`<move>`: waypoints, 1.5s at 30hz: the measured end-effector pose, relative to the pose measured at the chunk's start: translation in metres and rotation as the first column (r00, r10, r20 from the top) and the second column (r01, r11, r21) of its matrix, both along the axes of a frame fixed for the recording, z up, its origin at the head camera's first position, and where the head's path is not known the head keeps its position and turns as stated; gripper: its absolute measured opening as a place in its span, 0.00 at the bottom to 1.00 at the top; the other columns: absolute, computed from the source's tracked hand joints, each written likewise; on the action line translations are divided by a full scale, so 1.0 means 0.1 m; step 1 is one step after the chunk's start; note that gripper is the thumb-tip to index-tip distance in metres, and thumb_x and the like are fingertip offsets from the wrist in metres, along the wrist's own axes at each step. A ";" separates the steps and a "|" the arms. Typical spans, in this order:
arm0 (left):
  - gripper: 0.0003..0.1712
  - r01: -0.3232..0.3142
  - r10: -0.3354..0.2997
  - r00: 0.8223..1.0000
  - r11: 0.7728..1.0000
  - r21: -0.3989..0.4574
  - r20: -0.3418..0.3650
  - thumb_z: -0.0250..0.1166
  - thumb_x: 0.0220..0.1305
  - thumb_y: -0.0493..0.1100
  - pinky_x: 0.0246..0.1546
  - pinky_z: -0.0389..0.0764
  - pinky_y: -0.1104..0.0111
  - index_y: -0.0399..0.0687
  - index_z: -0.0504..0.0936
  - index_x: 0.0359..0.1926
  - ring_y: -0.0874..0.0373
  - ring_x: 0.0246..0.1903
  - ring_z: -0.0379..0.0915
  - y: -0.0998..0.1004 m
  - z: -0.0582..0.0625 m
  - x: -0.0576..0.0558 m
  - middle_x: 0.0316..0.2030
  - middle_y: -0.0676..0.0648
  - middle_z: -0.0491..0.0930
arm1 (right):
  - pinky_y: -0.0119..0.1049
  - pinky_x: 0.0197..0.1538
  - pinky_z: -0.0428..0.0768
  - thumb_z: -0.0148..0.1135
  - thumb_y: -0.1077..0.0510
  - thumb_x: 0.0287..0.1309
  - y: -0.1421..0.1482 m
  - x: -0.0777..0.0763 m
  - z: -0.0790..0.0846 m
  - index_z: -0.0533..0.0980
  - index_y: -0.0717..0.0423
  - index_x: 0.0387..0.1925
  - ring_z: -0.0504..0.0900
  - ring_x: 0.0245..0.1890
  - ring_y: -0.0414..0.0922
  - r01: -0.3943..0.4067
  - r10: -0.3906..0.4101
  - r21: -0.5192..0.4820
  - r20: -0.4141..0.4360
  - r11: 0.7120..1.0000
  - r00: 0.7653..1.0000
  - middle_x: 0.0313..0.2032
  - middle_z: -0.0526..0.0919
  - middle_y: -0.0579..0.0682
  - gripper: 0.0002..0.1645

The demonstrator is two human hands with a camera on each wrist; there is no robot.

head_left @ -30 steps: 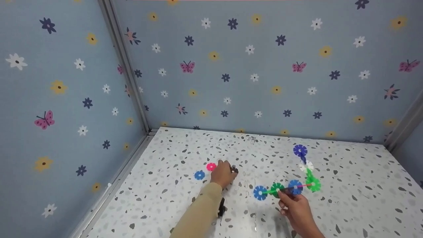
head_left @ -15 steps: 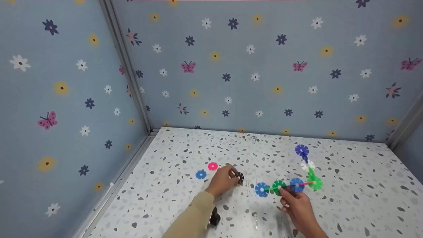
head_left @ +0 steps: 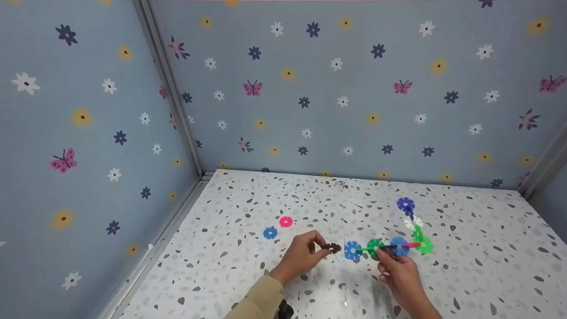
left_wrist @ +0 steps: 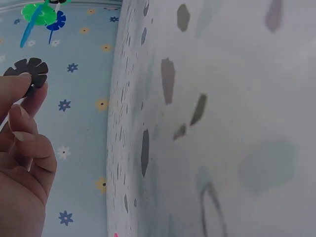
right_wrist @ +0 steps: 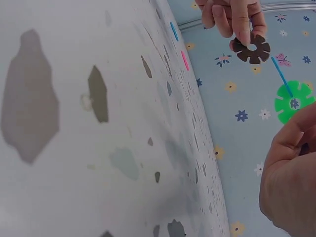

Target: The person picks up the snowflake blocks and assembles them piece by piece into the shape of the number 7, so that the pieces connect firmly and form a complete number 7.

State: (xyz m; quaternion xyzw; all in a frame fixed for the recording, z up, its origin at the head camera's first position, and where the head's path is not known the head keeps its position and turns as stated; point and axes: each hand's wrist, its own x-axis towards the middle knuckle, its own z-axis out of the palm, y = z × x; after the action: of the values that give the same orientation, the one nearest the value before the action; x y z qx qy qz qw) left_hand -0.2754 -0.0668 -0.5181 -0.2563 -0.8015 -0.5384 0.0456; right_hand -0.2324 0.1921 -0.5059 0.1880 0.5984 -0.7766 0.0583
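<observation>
My left hand (head_left: 301, 254) pinches a dark brown notched plastic disc (head_left: 334, 248) between thumb and fingertips, just left of a chain of linked discs. In the right wrist view this brown disc (right_wrist: 257, 53) is held close to the chain's end. My right hand (head_left: 402, 274) grips the chain near its green disc (head_left: 374, 248), thumb in front, partly covering a dark disc. A blue disc (head_left: 353, 250) forms the chain's left end. To the right come another blue disc, a pink one seen edge-on and a bright green disc (head_left: 425, 244), then white and dark blue (head_left: 405, 204) discs farther back.
A loose pink disc (head_left: 285, 221) and a loose blue disc (head_left: 270, 232) lie on the speckled white table (head_left: 248, 195), left of the hands. Flower-patterned panels (head_left: 336, 88) stand behind the table and along its left side.
My left hand has lifted the brown disc from near the loose pink disc and brought it rightward and closer, beside the chain's blue end. My right hand has barely moved.
</observation>
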 end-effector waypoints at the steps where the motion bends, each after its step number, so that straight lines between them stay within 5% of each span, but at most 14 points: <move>1: 0.06 0.006 -0.006 1.000 1.000 0.002 -0.016 0.71 0.61 0.38 0.19 0.66 0.75 0.49 0.80 0.33 0.68 0.19 0.64 0.01 0.01 0.02 0.30 0.59 0.80 | 0.31 0.27 0.75 0.62 0.59 0.67 0.00 0.00 0.00 0.74 0.63 0.50 0.71 0.28 0.41 0.000 0.000 0.000 0.001 1.000 1.000 0.33 0.82 0.51 0.15; 10: 0.07 0.012 -0.020 0.981 0.999 -0.042 -0.195 0.71 0.60 0.35 0.23 0.70 0.77 0.48 0.80 0.31 0.70 0.22 0.66 0.09 0.01 0.10 0.27 0.57 0.78 | 0.30 0.24 0.74 0.63 0.60 0.65 -0.05 0.00 -0.01 0.77 0.61 0.43 0.71 0.25 0.39 0.012 -0.012 -0.017 -0.026 1.000 1.000 0.33 0.83 0.51 0.09; 18: 0.10 0.010 -0.050 0.939 0.993 -0.119 -0.340 0.71 0.58 0.31 0.24 0.72 0.80 0.47 0.79 0.28 0.72 0.23 0.68 0.13 0.00 0.17 0.25 0.55 0.78 | 0.31 0.24 0.74 0.59 0.63 0.68 -0.05 0.04 -0.05 0.74 0.65 0.44 0.71 0.25 0.40 0.002 -0.002 -0.009 0.008 1.000 1.000 0.30 0.80 0.52 0.08; 28: 0.10 -0.001 -0.035 0.908 0.996 -0.085 -0.417 0.71 0.56 0.29 0.23 0.71 0.83 0.45 0.78 0.28 0.72 0.23 0.68 0.23 -0.01 0.24 0.24 0.52 0.78 | 0.30 0.25 0.70 0.55 0.65 0.70 -0.05 0.07 0.00 0.71 0.60 0.37 0.66 0.25 0.40 -0.009 0.008 -0.084 -0.013 0.996 1.000 0.30 0.75 0.50 0.03; 37: 0.12 0.027 -0.038 0.919 0.999 -0.036 -0.393 0.70 0.55 0.26 0.22 0.71 0.82 0.44 0.77 0.26 0.72 0.22 0.67 0.30 -0.04 0.23 0.23 0.51 0.78 | 0.29 0.22 0.66 0.56 0.67 0.69 -0.06 0.09 0.01 0.72 0.58 0.33 0.64 0.23 0.40 0.005 -0.011 -0.126 -0.046 0.992 0.999 0.28 0.74 0.50 0.06; 45: 0.12 0.071 -0.064 0.949 0.997 0.011 -0.309 0.69 0.55 0.25 0.22 0.75 0.80 0.43 0.77 0.26 0.73 0.23 0.70 0.32 -0.10 0.25 0.25 0.50 0.81 | 0.29 0.22 0.66 0.56 0.68 0.68 -0.06 0.08 -0.01 0.69 0.59 0.32 0.64 0.23 0.40 0.002 -0.005 -0.089 -0.037 0.996 0.999 0.27 0.75 0.50 0.07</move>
State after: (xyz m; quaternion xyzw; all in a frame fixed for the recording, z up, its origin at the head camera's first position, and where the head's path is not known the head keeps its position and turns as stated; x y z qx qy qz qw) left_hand -0.2507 -0.0352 -0.5279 -0.3638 -0.7693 -0.5019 0.1544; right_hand -0.2249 0.1865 -0.5072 0.1717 0.5638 -0.8061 0.0539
